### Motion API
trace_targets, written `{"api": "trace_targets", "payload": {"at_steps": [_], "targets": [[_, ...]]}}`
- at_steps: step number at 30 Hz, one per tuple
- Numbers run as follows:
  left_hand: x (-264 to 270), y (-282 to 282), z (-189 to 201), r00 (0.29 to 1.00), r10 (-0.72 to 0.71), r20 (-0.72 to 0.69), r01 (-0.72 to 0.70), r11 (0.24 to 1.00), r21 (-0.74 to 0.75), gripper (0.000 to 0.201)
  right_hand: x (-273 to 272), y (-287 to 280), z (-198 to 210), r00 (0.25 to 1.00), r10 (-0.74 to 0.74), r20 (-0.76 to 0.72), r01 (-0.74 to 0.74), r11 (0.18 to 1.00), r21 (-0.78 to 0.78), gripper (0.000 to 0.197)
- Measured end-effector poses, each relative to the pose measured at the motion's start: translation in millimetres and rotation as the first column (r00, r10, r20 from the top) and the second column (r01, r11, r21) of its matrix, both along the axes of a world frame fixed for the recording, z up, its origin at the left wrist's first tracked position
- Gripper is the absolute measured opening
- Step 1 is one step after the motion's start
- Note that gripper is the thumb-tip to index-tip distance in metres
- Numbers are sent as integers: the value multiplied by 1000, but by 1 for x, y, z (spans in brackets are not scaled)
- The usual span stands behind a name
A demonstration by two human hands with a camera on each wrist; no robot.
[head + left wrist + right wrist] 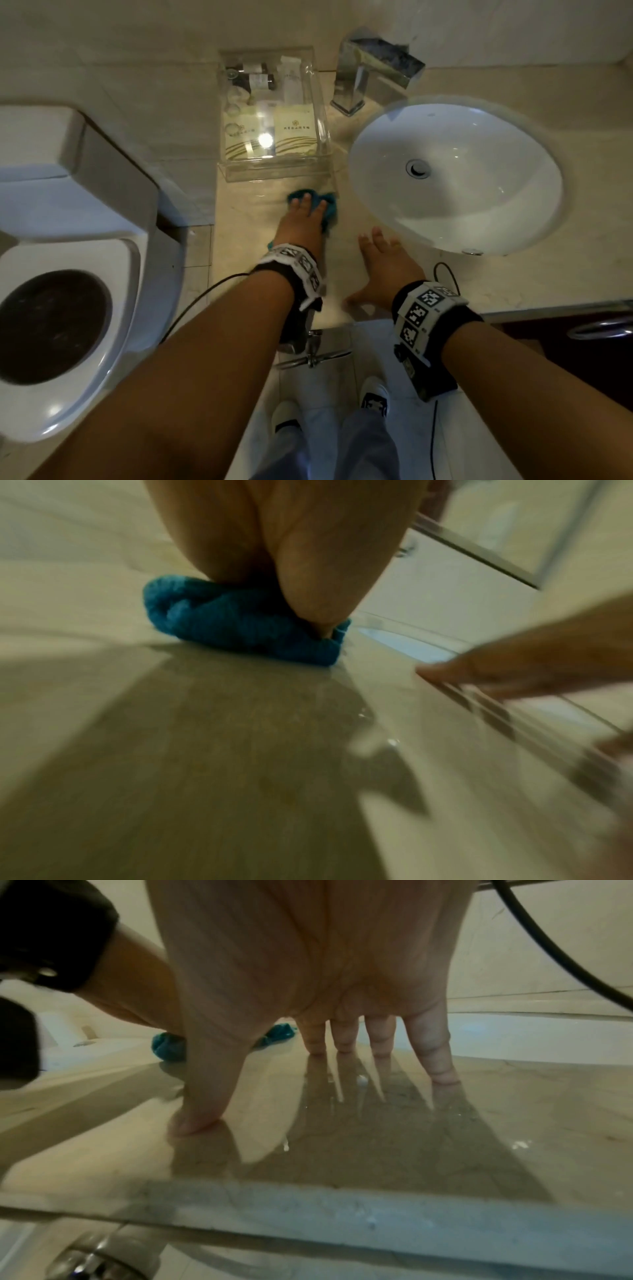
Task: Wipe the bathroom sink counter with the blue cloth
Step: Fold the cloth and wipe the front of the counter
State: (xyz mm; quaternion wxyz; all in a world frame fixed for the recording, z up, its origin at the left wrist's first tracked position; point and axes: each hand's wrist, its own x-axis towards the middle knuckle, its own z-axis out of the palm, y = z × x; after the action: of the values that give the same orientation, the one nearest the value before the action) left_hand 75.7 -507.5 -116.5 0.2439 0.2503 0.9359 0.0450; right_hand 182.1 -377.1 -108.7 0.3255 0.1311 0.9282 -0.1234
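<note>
A crumpled blue cloth (pixel 330 209) (pixel 240 626) lies on the beige marble counter (pixel 513 277), left of the sink basin (pixel 455 171). My left hand (pixel 306 210) presses down on it with straight fingers, and cloth shows beyond the fingertips and on the right. In the left wrist view my palm (pixel 291 547) sits on top of the cloth. My right hand (pixel 378 255) (pixel 308 988) rests flat on the wet counter with its fingers spread, just right of the cloth (pixel 169 1047) and in front of the basin. It holds nothing.
A clear tray of toiletries (pixel 322 130) stands directly behind the cloth. A chrome faucet (pixel 373 75) stands behind the basin. A toilet (pixel 68 274) is to the left, below the counter's end. The counter's front edge (pixel 308 1218) is under my wrists. Water films the counter.
</note>
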Motion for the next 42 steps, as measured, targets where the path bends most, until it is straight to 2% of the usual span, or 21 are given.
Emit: {"api": "trace_targets", "payload": {"at_steps": [2, 4, 10, 14, 16, 18, 21, 23, 25, 27, 29, 31, 34, 38, 40, 42], "targets": [[-14, -2, 2, 998, 63, -18, -63, 998, -18, 56, 0, 1, 0, 1000, -7, 3, 7, 1000, -11, 126], [-21, 4, 2, 999, 47, -24, -47, 999, -27, 57, 0, 0, -1, 1000, -11, 2, 11, 1000, -11, 126], [1, 25, -1, 979, -199, -40, 199, 980, -16, 58, -3, 0, -7, 1000, -16, -26, 16, 1000, 2, 122], [42, 9, -9, 970, -242, -34, 243, 969, 36, 60, -5, 0, -9, 999, -14, -38, 15, 1000, 14, 124], [47, -9, -11, 966, -256, -46, 256, 967, 0, 61, -5, 0, -8, 1000, -11, -26, 12, 1000, 24, 130], [41, -32, -9, 984, -173, -42, 173, 985, 0, 59, -5, 0, -6, 1000, -11, -10, 12, 1000, 17, 133], [27, -61, -5, 993, 89, -74, -88, 996, 21, 61, -4, 2, -4, 1000, -22, -7, 22, 1000, -11, 135], [26, -65, -4, 985, 157, -73, -159, 987, -17, 66, -4, 2, -4, 1000, -20, -13, 20, 1000, -8, 136], [33, -53, -2, 992, 115, -60, -119, 991, -63, 68, -4, 1, -4, 1000, -27, -13, 27, 1000, -3, 136], [53, -35, 1, 999, -25, -30, 22, 997, -80, 67, -4, -1, -4, 999, -30, -21, 30, 1000, 7, 134], [77, -22, -2, 987, -159, -2, 158, 987, -38, 64, -4, -1, -5, 999, -24, -34, 24, 1000, 8, 128], [93, -19, -6, 980, -201, 5, 200, 979, 20, 62, -5, 0, -7, 999, -14, -38, 14, 1000, 6, 124], [89, -36, -10, 986, -166, -10, 166, 986, 20, 63, -3, 0, -8, 1000, -2, -30, 2, 1000, 16, 130], [65, -93, -7, 987, 140, -77, -136, 989, 48, 67, 1, -1, -2, 999, -28, -15, 28, 1000, 0, 132], [60, -110, -4, 985, 162, -63, -162, 987, 20, 63, 0, -2, 0, 999, -32, -10, 32, 999, 4, 131], [68, -111, -3, 990, 124, -64, -127, 991, -36, 63, -2, -2, -1, 999, -37, -8, 37, 999, -8, 133]]}}
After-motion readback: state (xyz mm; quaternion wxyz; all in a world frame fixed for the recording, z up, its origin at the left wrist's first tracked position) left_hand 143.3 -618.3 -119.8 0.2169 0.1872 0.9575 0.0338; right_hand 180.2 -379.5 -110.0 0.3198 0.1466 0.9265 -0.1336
